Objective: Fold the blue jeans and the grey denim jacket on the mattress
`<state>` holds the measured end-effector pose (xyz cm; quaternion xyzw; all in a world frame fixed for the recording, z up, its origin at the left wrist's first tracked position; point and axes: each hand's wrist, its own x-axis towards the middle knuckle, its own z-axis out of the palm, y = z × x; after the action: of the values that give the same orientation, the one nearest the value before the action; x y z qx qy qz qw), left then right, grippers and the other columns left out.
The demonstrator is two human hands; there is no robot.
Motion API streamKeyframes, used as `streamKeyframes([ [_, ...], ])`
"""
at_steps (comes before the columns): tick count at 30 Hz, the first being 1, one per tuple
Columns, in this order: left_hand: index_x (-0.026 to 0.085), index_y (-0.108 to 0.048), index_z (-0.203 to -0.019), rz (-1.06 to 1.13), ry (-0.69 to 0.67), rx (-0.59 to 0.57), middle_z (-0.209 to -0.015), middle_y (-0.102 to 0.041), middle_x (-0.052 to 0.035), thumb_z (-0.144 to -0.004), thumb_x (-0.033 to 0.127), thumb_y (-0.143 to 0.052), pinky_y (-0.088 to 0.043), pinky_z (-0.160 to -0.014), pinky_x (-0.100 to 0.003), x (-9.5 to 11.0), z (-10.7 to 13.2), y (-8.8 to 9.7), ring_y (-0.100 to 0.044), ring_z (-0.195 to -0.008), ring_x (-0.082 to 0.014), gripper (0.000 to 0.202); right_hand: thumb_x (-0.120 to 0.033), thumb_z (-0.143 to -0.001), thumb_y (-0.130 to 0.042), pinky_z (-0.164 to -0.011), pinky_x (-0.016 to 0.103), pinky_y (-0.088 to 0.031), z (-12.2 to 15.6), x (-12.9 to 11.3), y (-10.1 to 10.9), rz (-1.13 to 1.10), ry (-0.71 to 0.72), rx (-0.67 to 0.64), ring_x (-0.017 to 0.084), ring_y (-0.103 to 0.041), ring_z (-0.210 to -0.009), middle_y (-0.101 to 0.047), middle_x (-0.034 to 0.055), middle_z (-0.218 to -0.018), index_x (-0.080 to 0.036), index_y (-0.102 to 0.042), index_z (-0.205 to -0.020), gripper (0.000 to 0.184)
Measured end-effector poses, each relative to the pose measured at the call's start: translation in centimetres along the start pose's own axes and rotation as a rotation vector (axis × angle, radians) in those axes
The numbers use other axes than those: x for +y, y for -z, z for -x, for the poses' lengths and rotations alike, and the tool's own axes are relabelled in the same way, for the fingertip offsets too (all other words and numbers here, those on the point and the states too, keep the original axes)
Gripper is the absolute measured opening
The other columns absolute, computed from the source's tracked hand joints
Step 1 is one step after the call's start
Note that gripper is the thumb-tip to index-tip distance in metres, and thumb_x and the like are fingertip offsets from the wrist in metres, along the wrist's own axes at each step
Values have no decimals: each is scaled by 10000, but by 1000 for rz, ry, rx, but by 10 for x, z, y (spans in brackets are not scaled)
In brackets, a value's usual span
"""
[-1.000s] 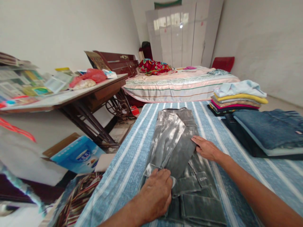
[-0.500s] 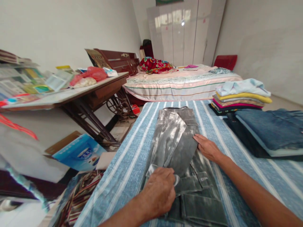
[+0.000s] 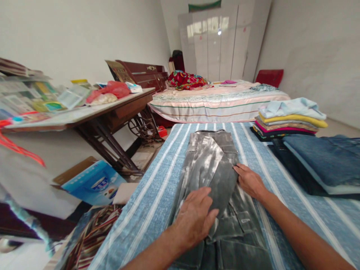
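Note:
Grey trousers [image 3: 225,180] with a mottled pale pattern lie lengthwise on the striped bed cover, waistband at the far end, one part folded over diagonally. My left hand [image 3: 195,215] rests on the middle of them, its fingers stretched out and the thumb apart. At their right edge, my right hand [image 3: 249,180] pinches the fabric between thumb and fingertips. Part of the cloth beneath my left hand is hidden.
A blue striped cover [image 3: 149,210] lies under the trousers. To the right are folded jeans [image 3: 326,157] and a stack of folded clothes [image 3: 289,120]. A cluttered sewing table [image 3: 81,116] and a blue box [image 3: 94,183] stand left; another bed [image 3: 219,105] lies beyond.
My left hand has let go of the cloth it was gripping and spread its fingers on the trousers. My right hand stays at the right edge. The view has shifted slightly.

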<state>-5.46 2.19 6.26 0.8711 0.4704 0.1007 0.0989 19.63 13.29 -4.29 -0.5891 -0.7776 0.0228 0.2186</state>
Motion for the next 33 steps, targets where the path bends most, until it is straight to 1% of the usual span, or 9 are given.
streamKeyframes([
  [2, 124, -559, -1150, -52, 46, -23, -1416, -420, -157, -875, 337, -511, -300, -1083, -487, -7, -12, -4, -312, -1348, -286, 351, -137, -811, -376, -980, 359, -422, -1, -3, 3, 5, -6, 9, 231, -526, -1147, -557, 121, -1268, -146, -580, -1207, 445],
  [6, 137, -431, -1339, -74, 82, -186, -1492, -280, -163, -878, 481, -473, -185, -1097, -568, -19, -23, -17, -179, -1396, -302, 578, -147, -801, -389, -948, 354, -429, -4, -8, 10, 25, -39, 26, 230, -543, -1094, -587, 112, -1196, -155, -578, -1185, 428],
  [13, 155, -388, -1382, -49, 100, -276, -1509, -236, -152, -873, 464, -468, -164, -1098, -570, -21, -18, -13, -161, -1400, -301, 600, -121, -774, -394, -884, 350, -449, -8, -11, 5, 3, -114, 88, 227, -585, -985, -643, 92, -1061, -192, -598, -1118, 407],
  [17, 145, -462, -1312, -40, 64, -312, -1467, -330, -174, -825, 442, -554, -219, -1077, -572, -24, -23, -1, -271, -1362, -324, 578, -140, -790, -382, -910, 324, -441, -10, -10, 2, -51, -80, 122, 214, -574, -1014, -637, 92, -1075, -167, -589, -1126, 395],
  [21, 132, -552, -1167, -71, -7, -167, -1335, -496, -161, -876, 406, -492, -290, -1070, -479, -32, -62, 6, -430, -1261, -280, 404, -158, -802, -388, -897, 347, -446, -11, -10, 1, -74, -56, 147, 230, -566, -1002, -634, 102, -1053, -156, -599, -1102, 366],
  [24, 118, -524, -1199, -118, 13, -67, -1352, -477, -153, -918, 370, -415, -302, -1070, -413, -40, -113, 0, -409, -1275, -258, 393, -144, -807, -386, -902, 348, -442, -13, -12, -1, -75, -48, 165, 232, -564, -1001, -635, 112, -1057, -150, -613, -1076, 352],
  [27, 118, -467, -1275, -131, 88, -70, -1424, -396, -158, -947, 366, -336, -287, -1071, -460, -50, -155, -17, -328, -1332, -282, 431, -119, -800, -386, -906, 329, -435, -13, -13, -4, -63, -33, 168, 223, -562, -1012, -637, 111, -1057, -149, -621, -1070, 359],
  [30, 121, -419, -1332, -131, 93, -108, -1466, -335, -163, -942, 414, -331, -260, -1068, -529, -59, -173, -34, -265, -1362, -316, 495, -93, -774, -396, -916, 371, -419, -12, -14, -7, -32, -43, 169, 251, -544, -1055, -626, 128, -1101, -145, -610, -1123, 413],
  [33, 129, -346, -1391, -144, 105, -153, -1504, -258, -156, -934, 484, -295, -201, -1087, -548, -63, -173, -41, -181, -1392, -313, 582, -81, -765, -421, -955, 409, -376, -10, -17, -5, 61, -21, 168, 279, -504, -1125, -611, 142, -1164, -131, -598, -1177, 451],
])
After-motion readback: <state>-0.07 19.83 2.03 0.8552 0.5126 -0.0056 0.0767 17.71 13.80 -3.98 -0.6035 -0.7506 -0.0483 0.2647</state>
